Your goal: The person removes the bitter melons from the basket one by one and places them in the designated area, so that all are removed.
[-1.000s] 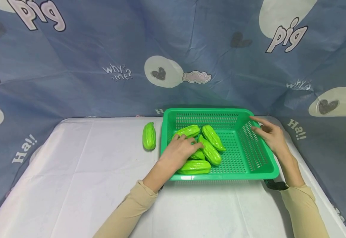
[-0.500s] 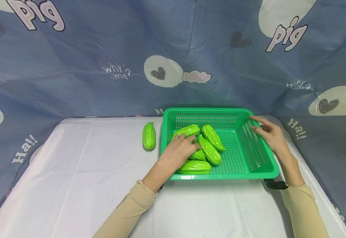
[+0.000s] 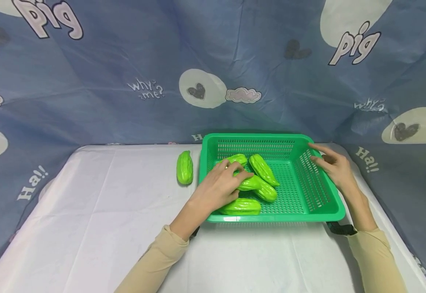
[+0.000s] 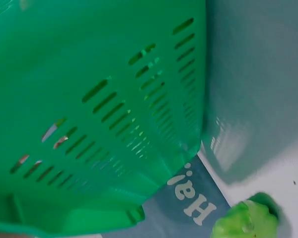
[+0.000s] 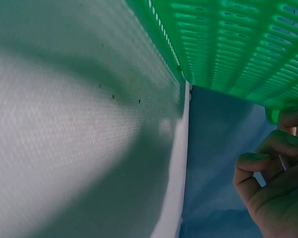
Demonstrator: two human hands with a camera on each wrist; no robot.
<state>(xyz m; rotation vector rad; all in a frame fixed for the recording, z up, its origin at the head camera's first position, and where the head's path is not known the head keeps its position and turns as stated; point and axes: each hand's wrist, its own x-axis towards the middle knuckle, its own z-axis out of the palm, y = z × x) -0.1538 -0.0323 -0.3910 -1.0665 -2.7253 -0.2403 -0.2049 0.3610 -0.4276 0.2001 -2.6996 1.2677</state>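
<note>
In the head view my left hand (image 3: 218,185) grips a green ridged gourd (image 3: 249,182) inside the green basket (image 3: 276,217), lifted partly over another gourd (image 3: 267,192). Around it in the basket lie a gourd at the front (image 3: 241,206), one at the back (image 3: 262,169) and one partly behind my fingers (image 3: 237,158). My right hand (image 3: 335,167) is at the basket's right rim, thumb and forefinger over the edge; in the right wrist view the other fingers of this hand (image 5: 283,188) are curled below the rim.
A single gourd (image 3: 185,167) lies on the white-covered table (image 3: 125,211) just left of the basket; its end (image 4: 246,220) shows in the left wrist view. A blue printed cloth (image 3: 143,114) hangs behind the table and at its sides.
The gourd under my left hand has come up and to the right, over its neighbour, which has shifted slightly right. My right hand has stayed at the rim.
</note>
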